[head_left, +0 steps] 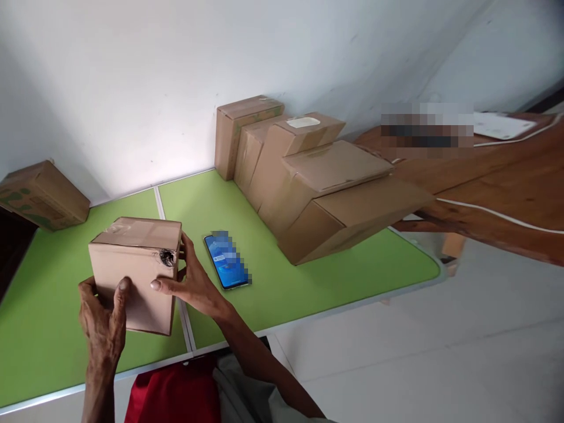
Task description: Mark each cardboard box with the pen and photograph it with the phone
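Left fingers (121, 292) and thumb clamp the near lower corner of a small box (136, 267) at lower left of the frame; the left hand (102, 326) sits under it. The right hand (189, 282) grips its right side, fingers spread. The box rests on a green table (308, 282). A phone (227, 261) lies just right; stacked boxes (308, 176) upper centre, another box (42, 194) far left.

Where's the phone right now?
In the head view, the phone lies flat on the green table, just right of the right hand gripping the small cardboard box, left of the row of boxes.
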Demonstrator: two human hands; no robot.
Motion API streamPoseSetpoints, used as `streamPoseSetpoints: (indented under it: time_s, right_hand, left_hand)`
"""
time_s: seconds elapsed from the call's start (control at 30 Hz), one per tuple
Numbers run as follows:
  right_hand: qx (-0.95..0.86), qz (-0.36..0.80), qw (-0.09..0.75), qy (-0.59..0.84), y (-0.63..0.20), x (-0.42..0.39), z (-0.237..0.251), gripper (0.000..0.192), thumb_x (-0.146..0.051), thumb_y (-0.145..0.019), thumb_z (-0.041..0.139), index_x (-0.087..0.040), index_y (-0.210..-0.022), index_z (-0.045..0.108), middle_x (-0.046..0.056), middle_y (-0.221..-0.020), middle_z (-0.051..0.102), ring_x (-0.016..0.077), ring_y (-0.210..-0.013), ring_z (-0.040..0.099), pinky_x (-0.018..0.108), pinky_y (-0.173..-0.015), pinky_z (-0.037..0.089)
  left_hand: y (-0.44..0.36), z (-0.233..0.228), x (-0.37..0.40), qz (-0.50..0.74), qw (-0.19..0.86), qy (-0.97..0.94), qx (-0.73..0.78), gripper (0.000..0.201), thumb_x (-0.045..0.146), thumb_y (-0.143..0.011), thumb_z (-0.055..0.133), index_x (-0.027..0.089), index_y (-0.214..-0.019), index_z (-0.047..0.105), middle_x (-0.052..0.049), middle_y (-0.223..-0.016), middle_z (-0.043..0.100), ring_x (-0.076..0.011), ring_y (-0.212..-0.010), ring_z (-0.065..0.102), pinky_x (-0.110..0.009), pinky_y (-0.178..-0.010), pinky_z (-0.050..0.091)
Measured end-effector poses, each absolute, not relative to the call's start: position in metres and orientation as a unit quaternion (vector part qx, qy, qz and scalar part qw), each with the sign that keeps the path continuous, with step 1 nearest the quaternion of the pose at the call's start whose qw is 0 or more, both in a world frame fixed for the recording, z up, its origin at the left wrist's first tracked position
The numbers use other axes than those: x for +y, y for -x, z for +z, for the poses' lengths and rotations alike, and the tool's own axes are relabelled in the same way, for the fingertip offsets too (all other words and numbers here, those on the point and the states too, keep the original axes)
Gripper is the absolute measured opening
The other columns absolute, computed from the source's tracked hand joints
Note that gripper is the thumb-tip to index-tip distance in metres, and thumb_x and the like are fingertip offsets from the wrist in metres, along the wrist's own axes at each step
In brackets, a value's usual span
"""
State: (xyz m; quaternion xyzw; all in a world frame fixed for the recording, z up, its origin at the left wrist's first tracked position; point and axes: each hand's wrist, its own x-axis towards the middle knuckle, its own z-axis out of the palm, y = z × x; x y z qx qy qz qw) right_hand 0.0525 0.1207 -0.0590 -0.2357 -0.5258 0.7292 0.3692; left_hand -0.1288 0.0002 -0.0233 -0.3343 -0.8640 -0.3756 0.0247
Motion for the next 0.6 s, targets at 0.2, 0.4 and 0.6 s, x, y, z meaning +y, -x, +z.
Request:
streamPoseSetpoints:
  time_s: [0.2, 0.4, 0.6]
  right_hand:
    - [-0.594, 0.707, 0.326, 0.202, -0.055, 0.134, -0.051, 0.137, -0.060, -0.069, 0.105, -0.032, -0.182, 0.032, 0.016, -0.177, 0.049, 0.0433, -0.162, 0.048, 0.063, -0.131, 0.045]
    - [-0.586, 0.695, 0.356, 0.214, -0.054, 0.138, -0.052, 0.109, -0.075, -0.084, 0.090, -0.032, -0.176, 0.047, 0.011, -0.177, 0.053, 0.0421, -0.168, 0.041, 0.061, -0.136, 0.038]
    - [-0.582, 0.680, 0.384, 0.226, -0.051, 0.137, -0.044, 0.093, -0.084, -0.097, 0.070, -0.031, -0.172, 0.053, 0.012, -0.173, 0.057, 0.0400, -0.164, 0.047, 0.059, -0.135, 0.038]
  left_hand:
    - [0.143, 0.000, 0.006, -0.479, -0.046, 0.369, -0.795, 0.113, 0.096, -0.070, 0.073, 0.022, -0.154, 0.058, -0.020, -0.147, 0.072, -0.0445, -0.131, 0.070, -0.057, -0.104, 0.060]
    - [0.137, 0.021, 0.024, -0.492, -0.066, 0.377, -0.782, 0.111, 0.085, -0.060, 0.090, 0.027, -0.152, 0.071, -0.013, -0.147, 0.077, -0.0454, -0.138, 0.070, -0.063, -0.121, 0.056]
    - [0.131, 0.009, 0.020, -0.490, 0.006, 0.348, -0.799, 0.102, 0.088, -0.066, 0.087, 0.026, -0.146, 0.075, -0.014, -0.139, 0.080, -0.0444, -0.129, 0.074, -0.065, -0.111, 0.061]
